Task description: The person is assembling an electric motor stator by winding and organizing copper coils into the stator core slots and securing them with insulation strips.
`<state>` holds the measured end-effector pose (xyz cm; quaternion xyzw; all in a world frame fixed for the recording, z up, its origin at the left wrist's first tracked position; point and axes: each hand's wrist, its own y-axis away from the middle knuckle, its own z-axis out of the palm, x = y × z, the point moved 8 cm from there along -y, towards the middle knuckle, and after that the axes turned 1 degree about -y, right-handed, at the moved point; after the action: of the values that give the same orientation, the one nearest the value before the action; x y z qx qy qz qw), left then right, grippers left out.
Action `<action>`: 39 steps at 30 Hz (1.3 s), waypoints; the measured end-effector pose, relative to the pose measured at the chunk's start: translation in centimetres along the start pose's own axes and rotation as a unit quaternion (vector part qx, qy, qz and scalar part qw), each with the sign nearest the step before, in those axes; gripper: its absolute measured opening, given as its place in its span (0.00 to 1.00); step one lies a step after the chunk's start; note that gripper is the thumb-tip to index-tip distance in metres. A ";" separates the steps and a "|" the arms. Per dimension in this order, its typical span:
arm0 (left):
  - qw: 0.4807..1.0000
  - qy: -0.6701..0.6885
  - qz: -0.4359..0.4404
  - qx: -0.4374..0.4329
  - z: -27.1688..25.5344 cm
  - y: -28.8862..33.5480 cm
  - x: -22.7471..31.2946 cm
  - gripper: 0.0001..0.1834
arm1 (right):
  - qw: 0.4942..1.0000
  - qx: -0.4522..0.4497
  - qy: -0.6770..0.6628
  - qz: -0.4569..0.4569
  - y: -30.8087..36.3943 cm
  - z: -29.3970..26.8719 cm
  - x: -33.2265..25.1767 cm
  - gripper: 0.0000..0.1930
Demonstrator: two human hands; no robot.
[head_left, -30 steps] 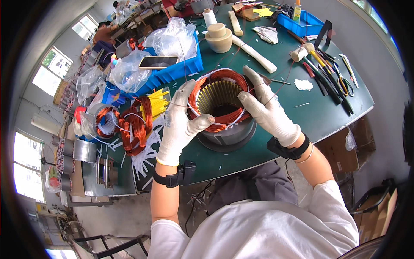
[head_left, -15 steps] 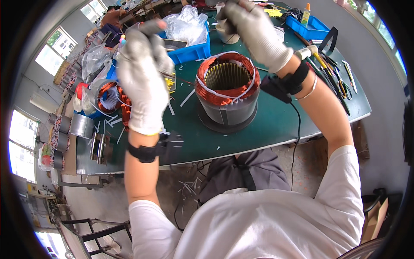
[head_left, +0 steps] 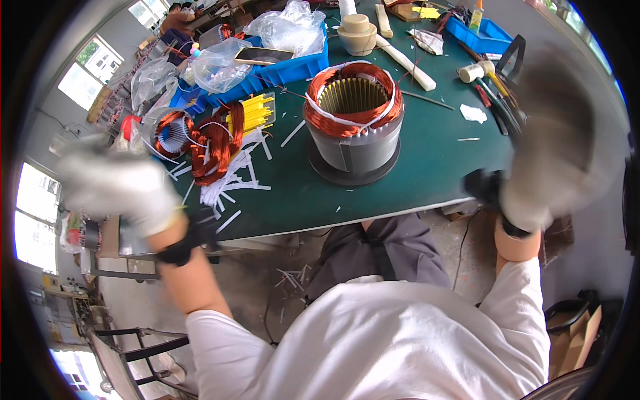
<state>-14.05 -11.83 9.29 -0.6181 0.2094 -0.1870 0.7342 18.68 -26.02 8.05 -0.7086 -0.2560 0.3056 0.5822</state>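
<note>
My left hand (head_left: 117,187), in a white knit work glove, is raised off the left side of the bench, its fingers smeared by motion. On the right, my gloved right hand (head_left: 550,147) is lifted beyond the bench edge and is even more blurred, so its fingers cannot be read. Between them a motor stator (head_left: 357,148) stands upright on a dark round base, bound copper windings (head_left: 353,127) around its top and yellow slot liners inside. Nearest the left hand lie loose copper coils (head_left: 217,157), a smaller stator (head_left: 172,137) and white paper strips (head_left: 233,180).
Blue bins (head_left: 293,70) holding plastic bags and a phone (head_left: 264,55) stand at the back left. Yellow strips (head_left: 257,113) lie near the coils. Behind the stator are cream cups (head_left: 357,39) and a pale bar (head_left: 407,63). A mallet (head_left: 472,72) and hand tools lie at right.
Both hands have swung outward and lower, from above the bench to its left and right sides. The coils, yellow strips and cream cups now show uncovered. The stator stays in place.
</note>
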 end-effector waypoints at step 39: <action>0.864 0.329 -0.379 -0.047 2.3 7.8 3.7 0.16 | 0.879 -0.073 -0.204 0.426 14.6 1.7 10.4 0.16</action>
<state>-9.55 -10.60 1.69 -0.5857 0.1971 -0.6334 0.4656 24.60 -20.21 -7.91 -0.7115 -0.0647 0.6424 0.2774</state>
